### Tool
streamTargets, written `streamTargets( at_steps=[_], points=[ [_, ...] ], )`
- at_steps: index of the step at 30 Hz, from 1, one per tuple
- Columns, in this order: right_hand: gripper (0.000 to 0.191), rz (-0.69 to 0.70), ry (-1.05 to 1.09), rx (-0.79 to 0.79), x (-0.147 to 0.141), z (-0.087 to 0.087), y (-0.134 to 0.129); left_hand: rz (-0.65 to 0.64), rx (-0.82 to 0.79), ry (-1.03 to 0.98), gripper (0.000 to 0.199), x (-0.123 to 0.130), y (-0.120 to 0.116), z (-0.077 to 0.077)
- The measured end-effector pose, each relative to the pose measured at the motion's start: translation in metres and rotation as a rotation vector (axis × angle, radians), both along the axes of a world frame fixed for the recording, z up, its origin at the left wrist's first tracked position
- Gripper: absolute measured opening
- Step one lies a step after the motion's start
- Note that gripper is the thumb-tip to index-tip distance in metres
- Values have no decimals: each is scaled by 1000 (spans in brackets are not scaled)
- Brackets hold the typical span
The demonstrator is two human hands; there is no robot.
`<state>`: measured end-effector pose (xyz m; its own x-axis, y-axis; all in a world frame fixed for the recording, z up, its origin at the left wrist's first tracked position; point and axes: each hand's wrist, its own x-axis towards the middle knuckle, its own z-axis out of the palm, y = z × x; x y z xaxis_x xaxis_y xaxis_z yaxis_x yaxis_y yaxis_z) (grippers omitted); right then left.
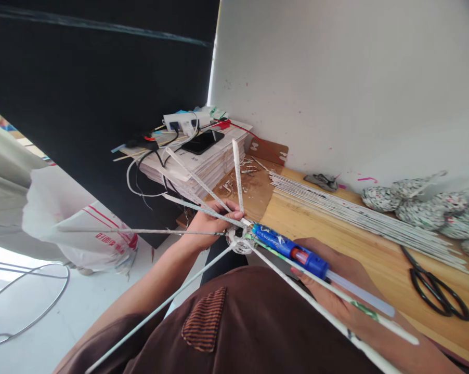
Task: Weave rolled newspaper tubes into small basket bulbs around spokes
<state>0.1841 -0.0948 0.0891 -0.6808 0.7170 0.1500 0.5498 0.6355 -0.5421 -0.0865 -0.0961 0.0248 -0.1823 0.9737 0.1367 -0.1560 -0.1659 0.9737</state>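
Observation:
My left hand (215,223) pinches a rolled paper strip at the edge of a small round woven paper piece (240,243). Long paper strips (195,176) spread out from that piece in several directions, some crossing over my lap. In my right hand (328,265) is a blue hot glue gun (285,246), a clear glue stick (359,291) sticking out of its back end. The gun's tip meets the rim of the woven piece near my left fingertips. My right fingers are partly hidden behind the gun and the strips.
Rolled paper sticks (359,223) lie along the wooden table (336,223), with black scissors (433,288) to the right. Bulb-shaped paper pieces (417,213) sit by the wall. A paper stack (203,166) carries a phone (203,141) and a power strip (187,122). A white bag (90,234) stands left.

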Motion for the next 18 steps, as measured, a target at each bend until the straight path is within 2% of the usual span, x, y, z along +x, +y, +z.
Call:
streamTargets(
  at_steps=[6,13,18],
  points=[
    [26,9,31,11,-2,1,-1,-21,-12,-20,31,1,-1,-1],
    [14,25,18,27,0,-7,1,-12,2,-10,31,0,-1,-1],
    [13,22,-43,23,2,-11,1,-27,5,-9,30,0,0,-2]
  ],
)
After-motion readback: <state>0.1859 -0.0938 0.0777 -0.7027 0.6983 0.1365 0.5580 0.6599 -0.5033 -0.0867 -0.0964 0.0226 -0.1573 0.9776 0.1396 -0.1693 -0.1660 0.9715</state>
